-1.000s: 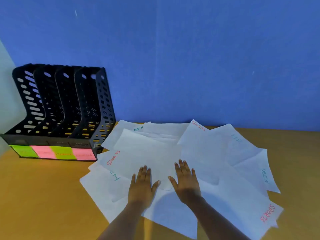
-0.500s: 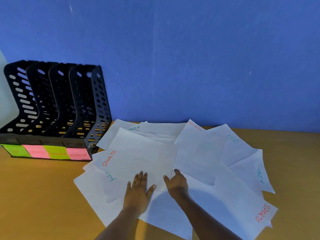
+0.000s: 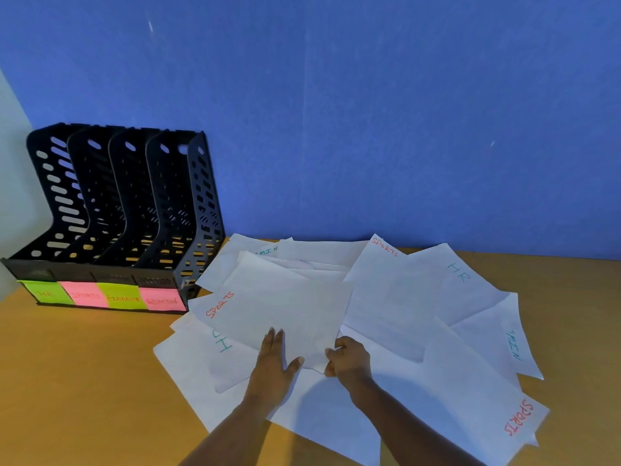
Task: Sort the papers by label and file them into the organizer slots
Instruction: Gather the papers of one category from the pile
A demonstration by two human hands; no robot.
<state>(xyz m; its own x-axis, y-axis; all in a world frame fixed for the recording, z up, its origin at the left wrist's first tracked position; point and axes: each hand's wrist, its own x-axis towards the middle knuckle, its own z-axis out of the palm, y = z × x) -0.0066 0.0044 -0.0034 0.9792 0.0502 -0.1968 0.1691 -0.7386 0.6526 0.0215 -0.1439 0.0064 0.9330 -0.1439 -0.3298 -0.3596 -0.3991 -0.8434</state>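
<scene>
Several white papers lie fanned out and overlapping on the wooden table [image 3: 84, 381]. On top at the left is a sheet marked SPORTS in red [image 3: 285, 307]. My left hand [image 3: 274, 368] lies flat on its near edge, fingers together. My right hand [image 3: 349, 359] has curled its fingers around that sheet's near right corner. Other sheets read HR [image 3: 460, 284], SPORTS [image 3: 386, 284], SPORTS [image 3: 497, 415] and partly ADMIN [image 3: 504, 344]. The black four-slot organizer [image 3: 127, 210] stands at the back left with green and pink sticky labels HR, SPORTS, FINANCE, ADMIN [image 3: 104, 295] on its front.
A blue wall [image 3: 369, 112] rises right behind the table. The organizer's slots hold no papers that I can see. Bare wood shows to the left of the paper pile and at the far right.
My right hand went from lying flat on the papers to curling shut on the corner of the top SPORTS sheet. My left hand stayed flat and slid slightly nearer.
</scene>
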